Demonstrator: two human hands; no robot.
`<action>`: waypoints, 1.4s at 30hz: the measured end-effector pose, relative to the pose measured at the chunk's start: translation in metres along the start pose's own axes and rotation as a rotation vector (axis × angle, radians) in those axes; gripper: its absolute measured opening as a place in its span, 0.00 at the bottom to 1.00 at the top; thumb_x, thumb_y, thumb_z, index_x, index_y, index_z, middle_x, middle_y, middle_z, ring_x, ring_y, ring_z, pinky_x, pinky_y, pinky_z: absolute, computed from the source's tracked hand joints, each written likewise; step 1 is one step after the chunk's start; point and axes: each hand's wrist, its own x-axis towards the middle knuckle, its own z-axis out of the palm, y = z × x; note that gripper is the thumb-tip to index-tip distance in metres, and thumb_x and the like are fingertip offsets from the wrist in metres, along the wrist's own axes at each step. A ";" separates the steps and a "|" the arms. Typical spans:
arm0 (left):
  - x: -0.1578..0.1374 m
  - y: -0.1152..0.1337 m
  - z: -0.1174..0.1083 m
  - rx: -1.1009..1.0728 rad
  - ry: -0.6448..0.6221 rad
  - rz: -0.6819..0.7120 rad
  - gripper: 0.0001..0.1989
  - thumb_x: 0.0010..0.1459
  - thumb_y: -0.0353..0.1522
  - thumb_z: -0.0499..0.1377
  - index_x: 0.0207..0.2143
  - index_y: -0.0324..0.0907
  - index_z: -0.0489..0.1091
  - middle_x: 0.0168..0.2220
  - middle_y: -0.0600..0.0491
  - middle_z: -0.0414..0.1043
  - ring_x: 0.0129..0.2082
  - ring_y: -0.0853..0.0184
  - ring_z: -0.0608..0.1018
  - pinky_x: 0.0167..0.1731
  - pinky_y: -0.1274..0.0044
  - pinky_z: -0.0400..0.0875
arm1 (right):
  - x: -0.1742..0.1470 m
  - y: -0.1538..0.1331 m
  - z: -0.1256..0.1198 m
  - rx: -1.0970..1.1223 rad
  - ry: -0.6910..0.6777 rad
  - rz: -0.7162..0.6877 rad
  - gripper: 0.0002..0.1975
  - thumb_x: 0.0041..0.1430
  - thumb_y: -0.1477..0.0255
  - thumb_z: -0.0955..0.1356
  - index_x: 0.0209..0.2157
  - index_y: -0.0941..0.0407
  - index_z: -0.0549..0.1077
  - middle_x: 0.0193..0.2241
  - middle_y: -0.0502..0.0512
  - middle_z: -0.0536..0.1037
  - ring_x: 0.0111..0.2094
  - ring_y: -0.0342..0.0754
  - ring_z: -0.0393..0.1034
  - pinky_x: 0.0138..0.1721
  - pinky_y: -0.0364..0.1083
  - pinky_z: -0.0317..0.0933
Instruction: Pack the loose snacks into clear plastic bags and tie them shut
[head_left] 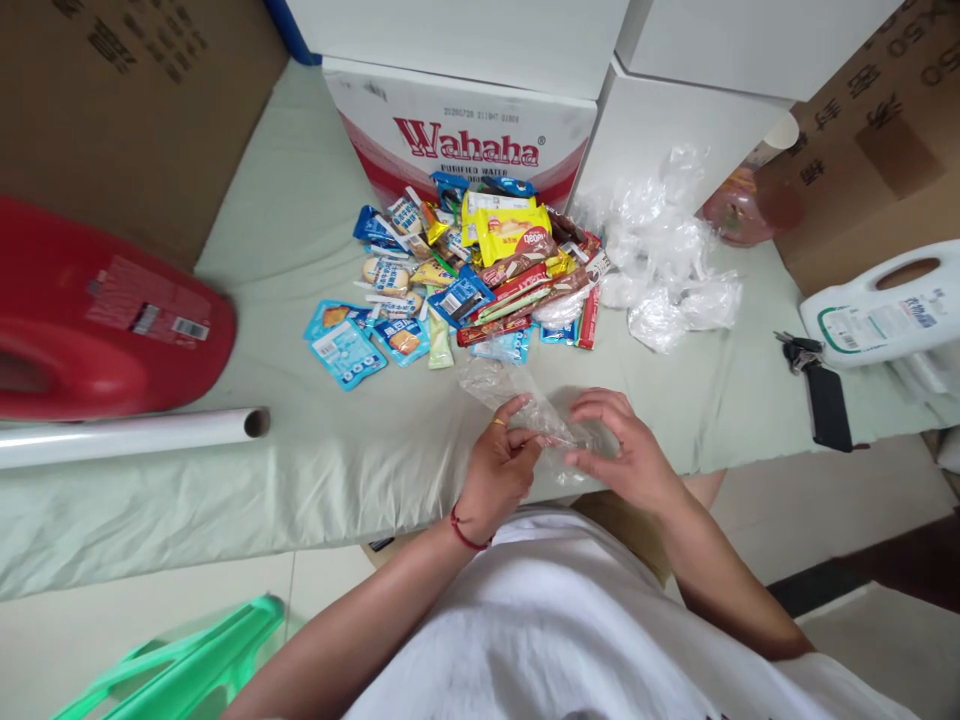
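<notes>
A clear plastic bag [517, 405] hangs between my hands at the table's front edge. My left hand [504, 462] pinches it, thumb against fingers, with a ring and a red cord at the wrist. Just to the right, my right hand [619, 445] has its thumb and fingers apart and curved beside the bag's edge; I see nothing gripped in it. Beyond the bag lies a heap of wrapped snacks [517, 265], with blue, yellow, red and brown packets. Right of the heap sits a pile of crumpled clear bags [667, 260].
A Wahaha carton [472, 130] stands behind the snacks. At left are a red jug [112, 310] and a white roll [135, 435]. Keys with a black fob [825, 395] and a white bottle [885, 305] lie at right. A green stool [187, 660] is on the floor.
</notes>
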 end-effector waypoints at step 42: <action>-0.052 0.003 -0.065 0.944 0.355 0.909 0.10 0.66 0.26 0.54 0.43 0.43 0.74 0.40 0.50 0.79 0.40 0.65 0.81 0.40 0.74 0.75 | -0.019 0.058 -0.001 0.409 0.203 0.550 0.22 0.59 0.47 0.72 0.34 0.52 0.73 0.29 0.52 0.77 0.32 0.49 0.72 0.35 0.48 0.70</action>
